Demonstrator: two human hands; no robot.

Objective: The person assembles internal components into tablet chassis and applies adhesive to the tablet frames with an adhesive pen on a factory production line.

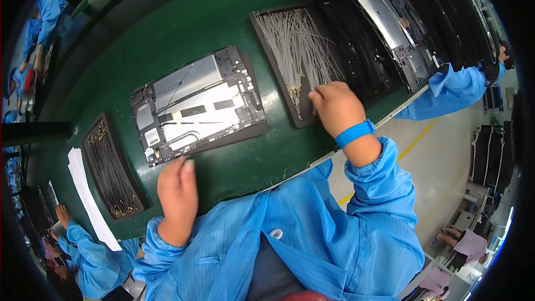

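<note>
An opened tablet-like device (200, 112) lies on the green table in front of me, its black frame, silver plates and flat cables exposed. Just beyond its lower left edge is my left hand (178, 192), thumb and fingers drawn together; whatever may be between them is hidden. My right hand (339, 108) is at the near right side of a dark tray (273, 61) full of thin grey cables (292, 39) with gold-coloured ends. Its fingertips are pinched on the end of a grey cable.
A second dark tray (98, 118) of black cables lies at the left, beside long white paper strips (89, 203). At the right stand black racks holding more opened devices (384, 17). A blue-sleeved co-worker (103, 265) sits at the left; another blue sleeve (457, 92) shows at the right.
</note>
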